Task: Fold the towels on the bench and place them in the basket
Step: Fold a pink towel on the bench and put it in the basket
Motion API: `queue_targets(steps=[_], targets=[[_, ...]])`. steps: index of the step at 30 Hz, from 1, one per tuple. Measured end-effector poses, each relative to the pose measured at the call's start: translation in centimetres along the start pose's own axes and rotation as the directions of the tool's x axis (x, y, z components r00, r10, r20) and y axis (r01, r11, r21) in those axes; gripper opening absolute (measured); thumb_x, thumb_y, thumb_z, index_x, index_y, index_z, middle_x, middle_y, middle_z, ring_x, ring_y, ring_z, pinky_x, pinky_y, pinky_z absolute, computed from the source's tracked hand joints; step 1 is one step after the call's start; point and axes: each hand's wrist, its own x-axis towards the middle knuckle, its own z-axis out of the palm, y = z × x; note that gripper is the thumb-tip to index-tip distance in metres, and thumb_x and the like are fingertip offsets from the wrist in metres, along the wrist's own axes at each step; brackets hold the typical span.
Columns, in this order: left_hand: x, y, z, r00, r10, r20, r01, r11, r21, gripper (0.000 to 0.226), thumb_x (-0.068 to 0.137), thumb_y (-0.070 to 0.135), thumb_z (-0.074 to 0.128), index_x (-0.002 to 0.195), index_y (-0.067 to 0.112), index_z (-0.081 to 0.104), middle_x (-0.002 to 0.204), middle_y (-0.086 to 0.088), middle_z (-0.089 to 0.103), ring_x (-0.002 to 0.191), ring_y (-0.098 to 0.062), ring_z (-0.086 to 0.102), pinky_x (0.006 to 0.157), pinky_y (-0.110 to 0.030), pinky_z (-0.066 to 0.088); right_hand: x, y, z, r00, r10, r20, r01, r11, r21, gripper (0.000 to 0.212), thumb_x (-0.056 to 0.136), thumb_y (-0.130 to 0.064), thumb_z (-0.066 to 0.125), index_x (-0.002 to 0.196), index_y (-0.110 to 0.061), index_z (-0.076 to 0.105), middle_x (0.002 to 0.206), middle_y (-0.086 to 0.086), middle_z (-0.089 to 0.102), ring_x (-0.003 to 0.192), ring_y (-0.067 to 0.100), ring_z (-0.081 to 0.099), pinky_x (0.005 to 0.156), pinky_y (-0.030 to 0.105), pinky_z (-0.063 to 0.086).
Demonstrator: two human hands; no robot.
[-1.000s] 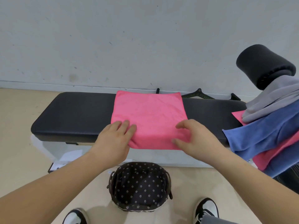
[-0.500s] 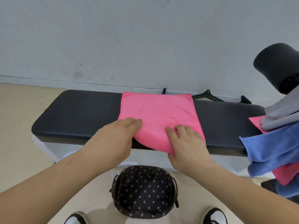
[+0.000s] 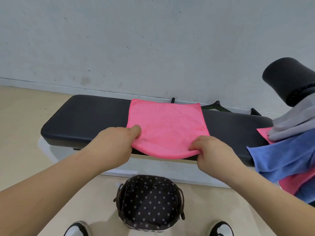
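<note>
My left hand (image 3: pixel 117 145) and right hand (image 3: pixel 214 152) no longer press flat on the pink towel (image 3: pixel 167 123). Each now pinches a near corner, and the near edge is raised off the bench (image 3: pixel 85 116). The rest lies flat across the bench. Judgement: the next fold is beginning. The basket (image 3: pixel 131 198) below holds no towel yet.

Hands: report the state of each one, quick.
Left hand: closed, pinching the near left corner of the pink towel.
Right hand: closed, pinching the same towel's near right corner.
</note>
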Motion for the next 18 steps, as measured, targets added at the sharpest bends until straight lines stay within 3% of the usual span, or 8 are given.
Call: queue_targets(steps=[3, 5, 7, 10, 12, 14, 16, 18], targets=[[-0.5, -1.0, -0.1, 1.0, 0.009, 0.024, -0.007, 0.995, -0.101, 0.031, 0.082, 0.014, 0.043, 0.099, 0.027, 0.065, 0.093, 0.006, 0.068, 0.087, -0.018, 0.061, 0.075, -0.036, 0.054, 0.0, 0.7, -1.5, 0.996, 0.08, 0.042, -0.08, 0.997, -0.006, 0.022, 0.075, -0.013, 0.045, 0.063, -0.025, 0.06, 0.071, -0.003, 0.057, 0.076, 0.022, 0.054, 0.06, 0.029, 0.043], [-0.5, -1.4, -0.2, 0.997, -0.013, 0.07, 0.029, 0.972, -0.231, 0.028, 0.082, 0.015, 0.041, 0.088, 0.021, 0.068, 0.082, 0.002, 0.068, 0.076, -0.015, 0.06, 0.07, -0.032, 0.053, -0.2, 0.9, -2.5, 0.988, 0.12, 0.096, -0.124, 0.992, 0.031, 0.019, 0.073, -0.006, 0.049, 0.057, -0.017, 0.048, 0.057, -0.001, 0.044, 0.059, 0.021, 0.04, 0.052, 0.028, 0.032], [-0.5, -1.4, -0.8, 0.989, -0.06, 0.138, 0.112, 0.903, -0.416, 0.021, 0.085, 0.003, 0.046, 0.076, 0.012, 0.062, 0.072, -0.008, 0.062, 0.063, -0.015, 0.048, 0.06, -0.031, 0.043, -0.5, 1.4, -3.4, 0.986, 0.101, 0.133, -0.122, 0.98, 0.159, 0.015, 0.069, -0.002, 0.047, 0.057, -0.011, 0.042, 0.051, -0.003, 0.034, 0.056, 0.019, 0.03, 0.052, 0.029, 0.028], [-0.4, -1.5, -1.6, 0.972, -0.154, 0.176, 0.233, 0.719, -0.655, 0.019, 0.081, -0.002, 0.046, 0.074, 0.008, 0.06, 0.074, -0.011, 0.059, 0.068, -0.017, 0.052, 0.066, -0.036, 0.049, -1.0, 2.1, -4.7, 0.971, 0.158, 0.178, -0.22, 0.881, 0.418, 0.025, 0.073, 0.007, 0.044, 0.055, -0.01, 0.04, 0.056, 0.002, 0.03, 0.052, 0.018, 0.029, 0.048, 0.027, 0.028], [-0.2, -1.5, -2.1, 0.961, -0.208, 0.184, 0.274, 0.603, -0.749, 0.012, 0.081, 0.002, 0.047, 0.078, 0.004, 0.058, 0.071, -0.006, 0.055, 0.068, -0.019, 0.053, 0.067, -0.037, 0.053, -1.0, 2.8, -5.0, 0.954, 0.241, 0.178, -0.299, 0.744, 0.597, 0.026, 0.08, 0.008, 0.047, 0.061, -0.008, 0.056, 0.057, 0.005, 0.04, 0.049, 0.018, 0.036, 0.045, 0.024, 0.032], [0.0, -1.4, -2.3, 0.945, -0.264, 0.193, 0.309, 0.53, -0.79, 0.012, 0.087, 0.002, 0.048, 0.083, 0.001, 0.059, 0.069, -0.004, 0.056, 0.065, -0.017, 0.055, 0.062, -0.028, 0.055, -0.5, 3.4, -4.6, 0.934, 0.314, 0.17, -0.333, 0.595, 0.732, 0.026, 0.087, 0.002, 0.052, 0.074, -0.012, 0.07, 0.062, 0.002, 0.054, 0.053, 0.017, 0.047, 0.049, 0.023, 0.039], [0.5, -1.5, -2.1, 0.93, -0.312, 0.196, 0.336, 0.497, -0.8, 0.017, 0.092, 0.004, 0.048, 0.084, 0.006, 0.063, 0.065, -0.002, 0.061, 0.062, -0.016, 0.06, 0.059, -0.026, 0.056, 0.3, 3.8, -3.6, 0.911, 0.386, 0.149, -0.337, 0.484, 0.807, 0.024, 0.092, -0.003, 0.056, 0.088, -0.015, 0.077, 0.072, 0.0, 0.067, 0.062, 0.017, 0.059, 0.059, 0.03, 0.05], [1.4, -1.5, -1.7, 0.921, -0.347, 0.177, 0.348, 0.531, -0.773, 0.022, 0.095, 0.008, 0.048, 0.087, 0.014, 0.067, 0.067, 0.001, 0.068, 0.063, -0.016, 0.066, 0.063, -0.032, 0.058, 1.3, 4.2, -2.4, 0.889, 0.444, 0.111, -0.323, 0.436, 0.84, 0.023, 0.096, -0.007, 0.06, 0.1, -0.018, 0.079, 0.089, 0.002, 0.077, 0.079, 0.02, 0.069, 0.072, 0.036, 0.057]])
